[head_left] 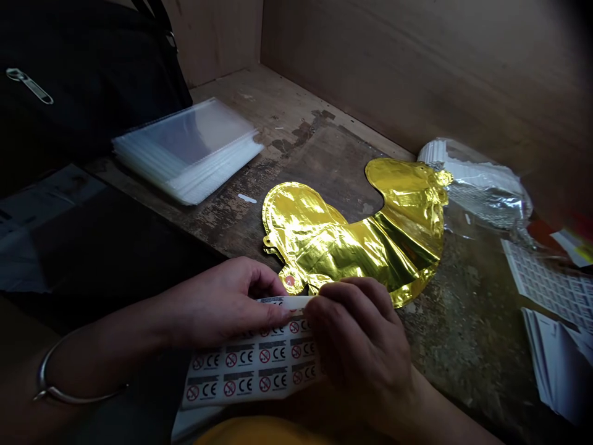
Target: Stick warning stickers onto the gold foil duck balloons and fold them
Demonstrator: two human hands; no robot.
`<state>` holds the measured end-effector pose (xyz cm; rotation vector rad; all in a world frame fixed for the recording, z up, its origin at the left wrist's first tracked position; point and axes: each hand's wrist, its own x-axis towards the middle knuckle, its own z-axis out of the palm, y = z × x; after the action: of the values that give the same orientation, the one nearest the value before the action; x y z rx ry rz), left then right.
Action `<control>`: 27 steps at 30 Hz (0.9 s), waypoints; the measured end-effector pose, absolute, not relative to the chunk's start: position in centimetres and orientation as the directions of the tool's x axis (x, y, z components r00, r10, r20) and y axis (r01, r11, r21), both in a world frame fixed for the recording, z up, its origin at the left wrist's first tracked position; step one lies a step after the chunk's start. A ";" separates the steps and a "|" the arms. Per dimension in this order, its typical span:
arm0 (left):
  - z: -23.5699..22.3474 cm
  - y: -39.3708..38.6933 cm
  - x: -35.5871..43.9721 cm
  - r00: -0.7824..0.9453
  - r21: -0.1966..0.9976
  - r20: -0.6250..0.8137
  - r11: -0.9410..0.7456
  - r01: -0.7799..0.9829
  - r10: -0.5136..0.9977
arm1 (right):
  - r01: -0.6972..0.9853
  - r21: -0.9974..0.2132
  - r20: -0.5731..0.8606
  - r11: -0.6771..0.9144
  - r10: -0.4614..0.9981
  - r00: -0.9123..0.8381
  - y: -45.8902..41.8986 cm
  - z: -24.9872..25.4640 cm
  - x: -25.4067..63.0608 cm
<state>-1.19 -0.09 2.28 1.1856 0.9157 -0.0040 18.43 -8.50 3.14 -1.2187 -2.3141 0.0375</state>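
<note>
A white sheet of stickers [248, 371], printed with rows of CE marks and red warning symbols, lies low in front of me at the table's near edge. My left hand [231, 303] grips its upper edge, thumb on top. My right hand [361, 334] is closed at the sheet's upper right, fingertips pinched close to the left thumb; whether a single sticker is between them is hidden. Just beyond both hands lies a shiny gold foil balloon [343, 247], flat and curved, with a small tab at its near left end.
A stack of clear plastic sleeves [189, 148] lies at the back left, beside a black bag [88, 74]. Clear plastic packaging [482, 185] is at the back right. Further sticker sheets [551, 284] and folded white papers [556, 364] lie right. Wooden walls [417, 68] bound the table behind.
</note>
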 end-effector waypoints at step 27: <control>-1.7 -0.9 -2.4 0.880 0.332 0.318 -0.910 0.246 0.354 | 0.207 -0.830 -0.502 -0.517 0.856 0.126 -3.1 0.0 19.3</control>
<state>-2.39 -0.85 -1.74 2.7668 0.4516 0.5454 19.29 -3.10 0.00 -1.8200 -1.0267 1.4210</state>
